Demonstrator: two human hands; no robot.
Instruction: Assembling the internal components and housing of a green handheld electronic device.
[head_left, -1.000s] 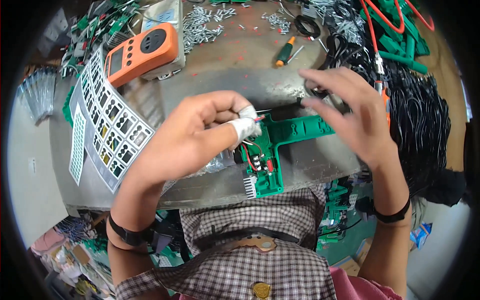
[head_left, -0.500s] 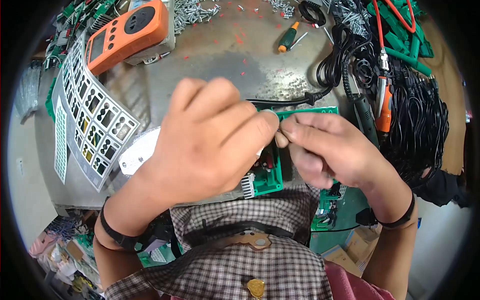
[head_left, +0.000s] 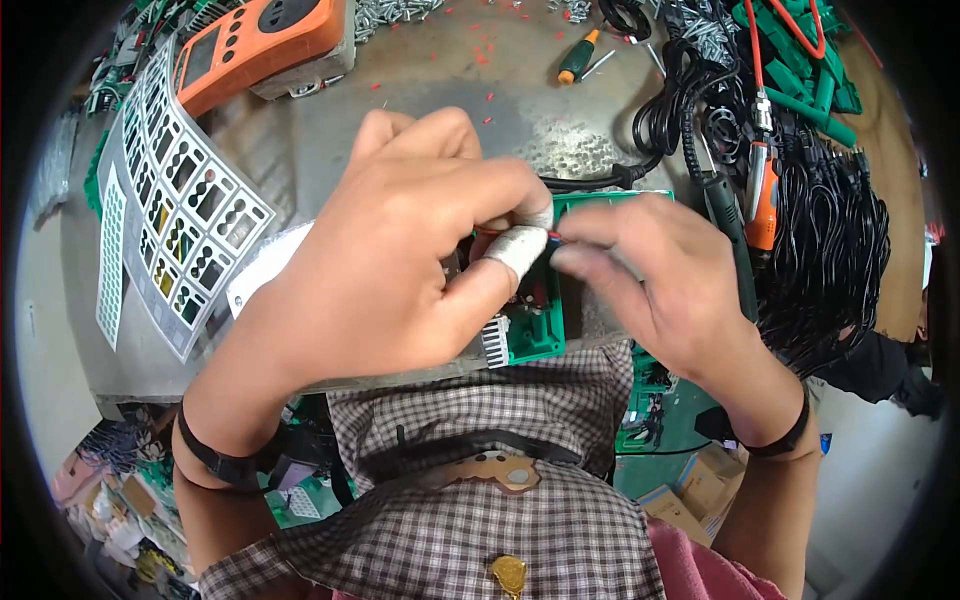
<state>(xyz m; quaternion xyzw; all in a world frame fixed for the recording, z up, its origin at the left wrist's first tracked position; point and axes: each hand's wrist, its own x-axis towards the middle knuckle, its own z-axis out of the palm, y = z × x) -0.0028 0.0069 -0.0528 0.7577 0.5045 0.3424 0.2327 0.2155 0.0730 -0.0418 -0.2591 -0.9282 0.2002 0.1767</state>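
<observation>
My left hand is closed, its white-taped thumb and index finger pinching thin red and dark wires; the short ends stick out to the right. My right hand faces them, thumb and index fingertips slightly apart around the wire ends, somewhat blurred. Below both hands lies an open green plastic case with parts inside, mostly hidden by my left hand. A silver finned heat sink shows at its near left corner. A black power cord runs behind the case's far edge.
An orange multimeter and sticker sheets lie left. Screws and a green-orange screwdriver are at the back. On the right are a soldering iron, an orange-handled tool, black cables and green plastic parts.
My left hand has turned, so its taped thumb and the wires now show. My right thumb and index finger have parted from their pinch. The whole view has shifted slightly.
</observation>
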